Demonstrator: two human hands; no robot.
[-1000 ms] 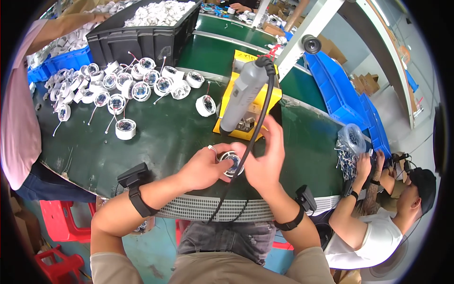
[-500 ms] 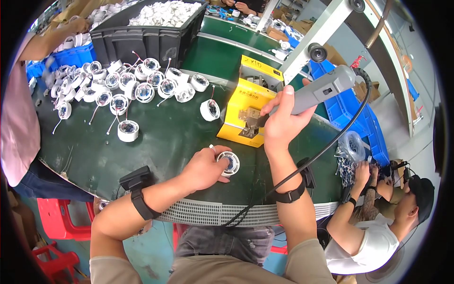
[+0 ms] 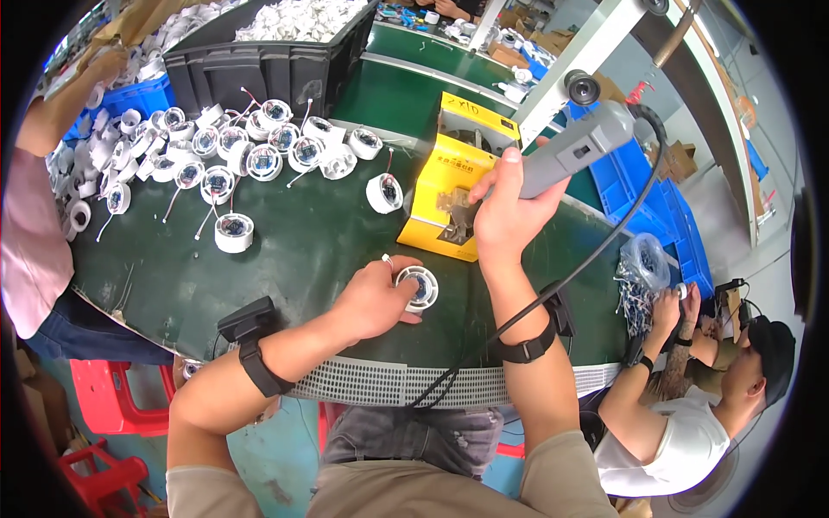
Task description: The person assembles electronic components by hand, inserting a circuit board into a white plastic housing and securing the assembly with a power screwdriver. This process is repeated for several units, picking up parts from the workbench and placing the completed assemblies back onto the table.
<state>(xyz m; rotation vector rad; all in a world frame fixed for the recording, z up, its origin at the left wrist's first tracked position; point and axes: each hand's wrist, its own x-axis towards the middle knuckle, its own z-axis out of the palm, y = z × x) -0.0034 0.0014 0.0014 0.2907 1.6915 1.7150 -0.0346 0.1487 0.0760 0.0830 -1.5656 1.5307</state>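
My left hand is closed round a white round housing on the green bench, its open face up with a blue circuit board inside. In my right hand is a grey corded electric screwdriver, gripped at a slant with the cord end up to the right. Its tip is hidden behind my fingers, next to a yellow box with metal pieces in its front opening. One more white housing with a board stands left of that box, and another housing sits farther left.
Many similar housings lie heaped at the far left, before a black bin full of white parts. At right are blue trays and a pile of screws. Co-workers sit on both sides. The screwdriver's cord crosses my right forearm.
My right hand and the screwdriver have shifted slightly left. My left hand keeps its hold on the housing. The left co-worker's hand has moved away, and the right co-worker's hands have risen slightly.
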